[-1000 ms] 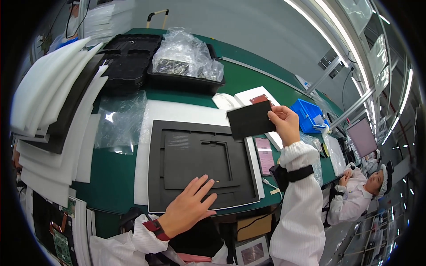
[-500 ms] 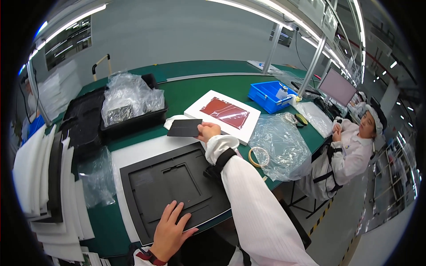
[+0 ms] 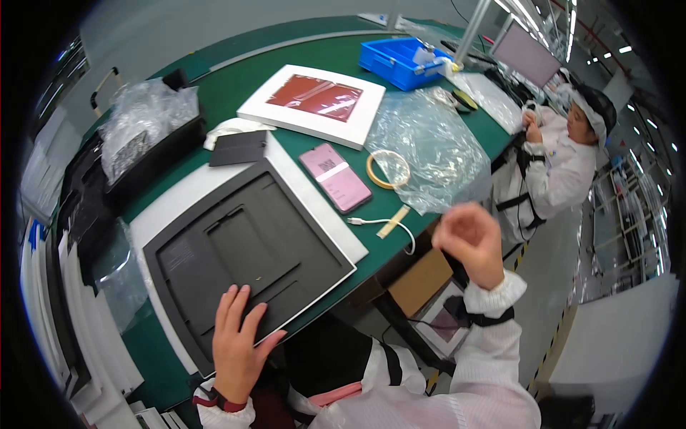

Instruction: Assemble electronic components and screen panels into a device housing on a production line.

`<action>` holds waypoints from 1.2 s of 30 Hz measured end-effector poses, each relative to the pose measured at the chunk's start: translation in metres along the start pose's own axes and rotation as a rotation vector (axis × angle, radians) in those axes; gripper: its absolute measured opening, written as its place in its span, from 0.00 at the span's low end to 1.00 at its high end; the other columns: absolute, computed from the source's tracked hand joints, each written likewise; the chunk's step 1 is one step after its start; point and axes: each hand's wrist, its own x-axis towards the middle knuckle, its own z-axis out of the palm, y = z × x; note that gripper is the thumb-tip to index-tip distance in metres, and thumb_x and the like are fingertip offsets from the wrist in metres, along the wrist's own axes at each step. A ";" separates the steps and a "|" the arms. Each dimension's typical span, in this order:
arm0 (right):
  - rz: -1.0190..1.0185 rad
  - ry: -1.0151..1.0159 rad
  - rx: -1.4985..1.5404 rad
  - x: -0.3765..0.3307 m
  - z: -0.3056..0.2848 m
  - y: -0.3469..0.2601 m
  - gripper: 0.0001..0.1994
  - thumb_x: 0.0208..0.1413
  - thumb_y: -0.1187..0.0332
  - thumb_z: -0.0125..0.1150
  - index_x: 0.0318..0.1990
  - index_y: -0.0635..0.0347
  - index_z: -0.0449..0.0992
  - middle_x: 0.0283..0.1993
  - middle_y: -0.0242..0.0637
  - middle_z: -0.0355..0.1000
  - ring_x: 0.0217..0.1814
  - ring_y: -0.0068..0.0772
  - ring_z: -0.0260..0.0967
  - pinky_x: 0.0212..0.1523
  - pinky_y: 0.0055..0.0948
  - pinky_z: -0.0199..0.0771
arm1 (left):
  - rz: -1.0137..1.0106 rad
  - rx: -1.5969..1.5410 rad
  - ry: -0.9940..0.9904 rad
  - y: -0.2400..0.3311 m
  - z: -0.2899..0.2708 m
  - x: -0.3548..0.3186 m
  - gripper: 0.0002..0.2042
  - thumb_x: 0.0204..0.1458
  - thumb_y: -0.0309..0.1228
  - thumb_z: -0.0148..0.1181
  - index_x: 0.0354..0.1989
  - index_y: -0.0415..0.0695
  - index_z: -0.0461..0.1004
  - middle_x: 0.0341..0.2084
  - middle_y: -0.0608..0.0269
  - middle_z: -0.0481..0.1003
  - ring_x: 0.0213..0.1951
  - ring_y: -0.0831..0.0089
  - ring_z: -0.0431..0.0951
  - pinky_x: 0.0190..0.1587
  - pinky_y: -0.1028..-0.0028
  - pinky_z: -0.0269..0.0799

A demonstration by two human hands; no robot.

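My left hand point(image 3: 240, 336) lies with spread fingers on the near edge of a black foam tray point(image 3: 193, 293), which has a stepped rectangular recess and a small raised bar inside. A flat black card-like piece point(image 3: 239, 148) rests at the tray's far edge, beside a crumpled white cloth point(image 3: 232, 129). My right hand point(image 3: 471, 247) hangs in the air off the table's right edge, slightly blurred, its fingers loosely curled away from the thumb with nothing seen in it. Nearest to it are a white cable point(image 3: 393, 223) and a yellowish strip point(image 3: 393, 222). A pink phone point(image 3: 334, 177) lies right of the tray.
A white box with a red panel point(image 3: 254, 107), a tape roll point(image 3: 371, 171), clear plastic film point(image 3: 436, 143) and a blue bin point(image 3: 391, 68) stand farther back. Bagged items fill a black case point(image 3: 153, 154) at left, above stacked white foam sheets point(image 3: 93, 307). A co-worker point(image 3: 557, 154) sits at right.
My right hand has let go of the black card-like piece and swung right, off the table. The phone and cable have come into sight. My left hand stays on the tray; the view has turned.
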 end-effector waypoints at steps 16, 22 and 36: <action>0.849 0.167 -0.004 -0.105 -0.101 0.392 0.14 0.42 0.76 0.58 0.41 0.65 0.73 0.30 0.34 0.71 0.34 0.25 0.70 0.34 0.26 0.70 | 0.015 0.148 -0.161 0.018 0.024 0.018 0.18 0.40 0.29 0.66 0.42 0.39 0.73 0.52 0.45 0.66 0.54 0.47 0.65 0.54 0.59 0.62; 0.720 -0.115 0.200 0.047 -0.045 0.455 0.13 0.43 0.77 0.58 0.40 0.64 0.73 0.31 0.35 0.71 0.35 0.26 0.70 0.35 0.27 0.70 | -0.110 0.204 -0.025 0.016 0.017 0.015 0.17 0.41 0.32 0.66 0.40 0.39 0.73 0.51 0.45 0.66 0.54 0.48 0.66 0.57 0.56 0.59; 0.700 -0.973 0.720 0.173 0.238 0.510 0.11 0.45 0.77 0.56 0.39 0.64 0.73 0.32 0.36 0.71 0.36 0.29 0.69 0.37 0.29 0.68 | -0.193 0.234 -0.158 0.016 0.010 -0.011 0.17 0.35 0.46 0.67 0.30 0.49 0.77 0.48 0.58 0.70 0.50 0.58 0.71 0.54 0.57 0.64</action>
